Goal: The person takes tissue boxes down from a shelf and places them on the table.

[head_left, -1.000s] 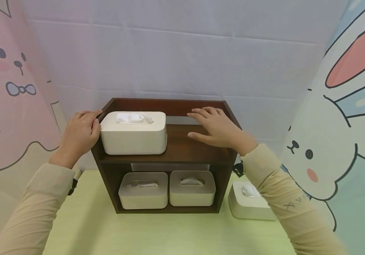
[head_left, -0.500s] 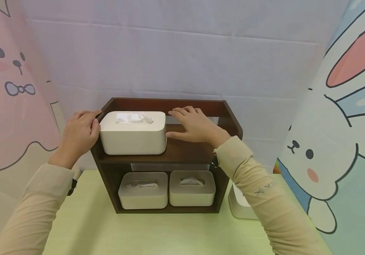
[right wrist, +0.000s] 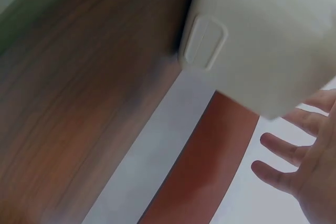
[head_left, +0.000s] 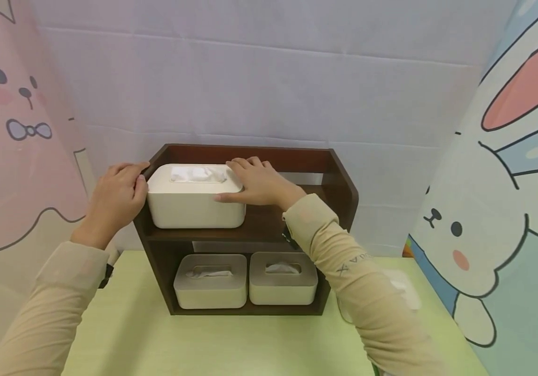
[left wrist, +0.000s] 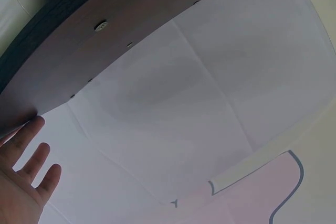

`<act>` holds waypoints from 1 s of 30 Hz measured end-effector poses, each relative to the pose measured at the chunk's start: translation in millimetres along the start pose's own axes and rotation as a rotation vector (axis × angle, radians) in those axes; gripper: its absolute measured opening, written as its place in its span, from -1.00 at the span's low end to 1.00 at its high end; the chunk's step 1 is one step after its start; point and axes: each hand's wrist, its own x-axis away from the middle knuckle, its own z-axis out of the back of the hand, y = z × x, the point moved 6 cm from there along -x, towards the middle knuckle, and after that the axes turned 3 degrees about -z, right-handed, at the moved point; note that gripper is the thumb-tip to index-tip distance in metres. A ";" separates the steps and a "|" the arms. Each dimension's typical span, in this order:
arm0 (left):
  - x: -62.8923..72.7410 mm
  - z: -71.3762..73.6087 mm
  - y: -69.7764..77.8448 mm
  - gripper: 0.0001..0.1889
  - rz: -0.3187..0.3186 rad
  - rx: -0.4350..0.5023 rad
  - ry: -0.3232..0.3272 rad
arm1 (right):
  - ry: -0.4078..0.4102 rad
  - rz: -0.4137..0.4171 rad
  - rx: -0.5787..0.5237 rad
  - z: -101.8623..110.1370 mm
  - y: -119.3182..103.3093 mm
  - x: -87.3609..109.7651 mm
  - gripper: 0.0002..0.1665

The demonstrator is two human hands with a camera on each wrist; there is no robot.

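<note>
A white tissue box [head_left: 197, 209] with a tissue poking from its slot stands at the left of the upper level of a dark brown wooden shelf [head_left: 269, 219]. My right hand [head_left: 261, 185] lies over the box's right end, fingers along its top edge and thumb across its front. In the right wrist view those fingers are straight and spread beside the tissue box [right wrist: 262, 35]. My left hand [head_left: 117, 201] rests on the shelf's left side panel, close by the box's left end. The left wrist view has its fingers [left wrist: 47, 182] extended, one fingertip at the panel's edge.
Two tissue boxes with greyish tops, one on the left [head_left: 210, 282] and one on the right [head_left: 284, 279], fill the lower level. Another white tissue box [head_left: 402, 287] sits on the pale green table [head_left: 203, 344], partly behind my right sleeve. Cartoon-printed curtains [head_left: 476, 235] flank the shelf.
My right hand has moved left from above the right part of the upper shelf onto the tissue box's right end. The left hand and the boxes stay where they were.
</note>
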 end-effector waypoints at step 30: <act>0.3 -0.7 0.5 -0.58 0.006 0.025 -0.003 | -0.072 -0.020 -0.061 -10.7 -28.4 -33.1 0.17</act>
